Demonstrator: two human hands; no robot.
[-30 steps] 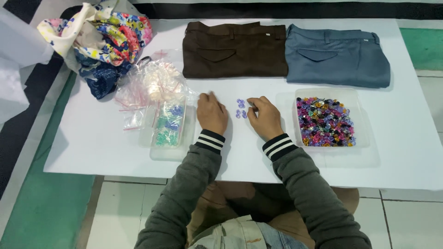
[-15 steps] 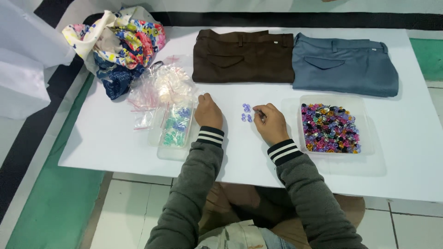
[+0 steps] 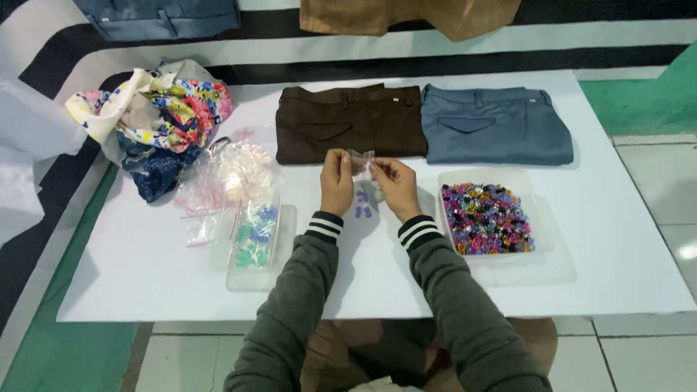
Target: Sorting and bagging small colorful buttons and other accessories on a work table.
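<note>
A heap of clear bags (image 3: 225, 178) is lying at the left; a small clear bag (image 3: 361, 161) is being pinched above the white table (image 3: 145, 283) by the left hand (image 3: 336, 183) and right hand (image 3: 396, 185), fingers closed on its edges; blue clips (image 3: 362, 204) are lying beneath; a tray of coloured clips (image 3: 485, 216) is sitting at the right.

The little bag (image 3: 361, 161) is thin, clear, shiny plastic. The brown pants (image 3: 348, 122) and blue pants (image 3: 494, 125) are soft, matt cloth. The table (image 3: 145, 276) looks smooth and white.
</note>
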